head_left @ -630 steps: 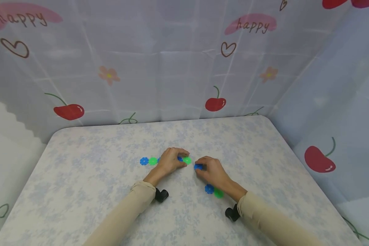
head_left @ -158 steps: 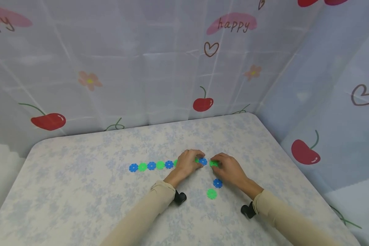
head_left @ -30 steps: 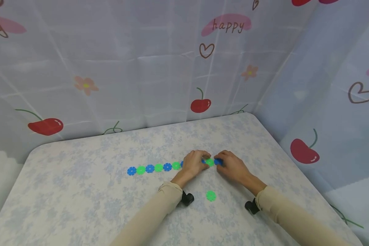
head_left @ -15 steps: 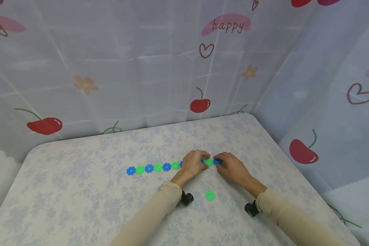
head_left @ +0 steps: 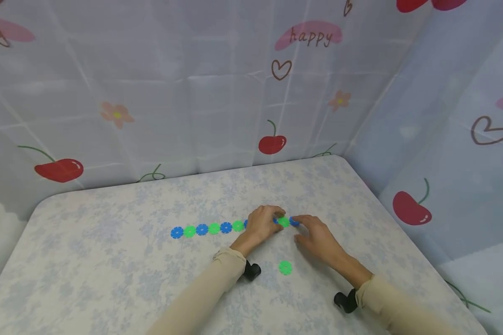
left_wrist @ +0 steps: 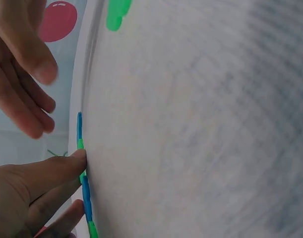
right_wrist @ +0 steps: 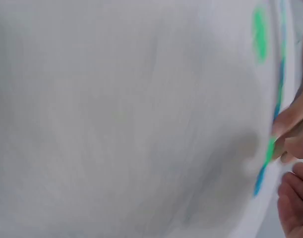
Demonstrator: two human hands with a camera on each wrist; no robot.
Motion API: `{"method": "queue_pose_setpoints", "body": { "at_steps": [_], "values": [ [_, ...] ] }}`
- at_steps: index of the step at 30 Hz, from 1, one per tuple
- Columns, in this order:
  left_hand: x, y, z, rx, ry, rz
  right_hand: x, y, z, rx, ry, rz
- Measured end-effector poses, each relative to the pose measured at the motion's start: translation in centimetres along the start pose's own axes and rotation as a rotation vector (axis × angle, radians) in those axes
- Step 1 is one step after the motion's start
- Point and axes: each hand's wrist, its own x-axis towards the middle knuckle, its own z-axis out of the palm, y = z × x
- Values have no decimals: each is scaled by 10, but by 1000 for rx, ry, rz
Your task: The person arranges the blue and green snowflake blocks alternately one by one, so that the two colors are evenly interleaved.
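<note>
Blue and green notched snowflake discs form a row on the table, a blue disc (head_left: 177, 232) at its left end. My left hand (head_left: 260, 223) covers part of the row and pinches it near the green disc (head_left: 283, 222). Past that, the blue disc (head_left: 294, 221) ends the row on the right. My right hand (head_left: 320, 239) is just beside this end, thumb and fingers spread. The left wrist view shows the right hand (left_wrist: 22, 74) apart from the blue end disc (left_wrist: 79, 125). One loose green disc (head_left: 285, 267) lies nearer the person.
The table (head_left: 109, 279) wears a pale floral cover. Its far edge meets a printed curtain (head_left: 218, 93), and another curtain (head_left: 444, 139) hangs along the right. Black wrist cameras stick out under both cuffs, one by the left cuff (head_left: 252, 271).
Over the earlier frames the row grew rightward, taking in more blue and green discs. Within the last half second, my right hand let go of the blue end disc and drew back slightly.
</note>
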Motion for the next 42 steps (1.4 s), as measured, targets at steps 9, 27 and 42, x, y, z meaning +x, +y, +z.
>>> {"method": "queue_pose_setpoints", "body": {
  "at_steps": [9,27,42],
  "values": [
    [3,-3,-4,-20,-7,18,-34,-26,3,159,-161,-39],
    [12,-6,9,-86,8,-2,-37,-35,24,44,-183,-245],
    [18,2,11,29,37,21,-41,-28,21,45,-183,-289]
  ]
}}
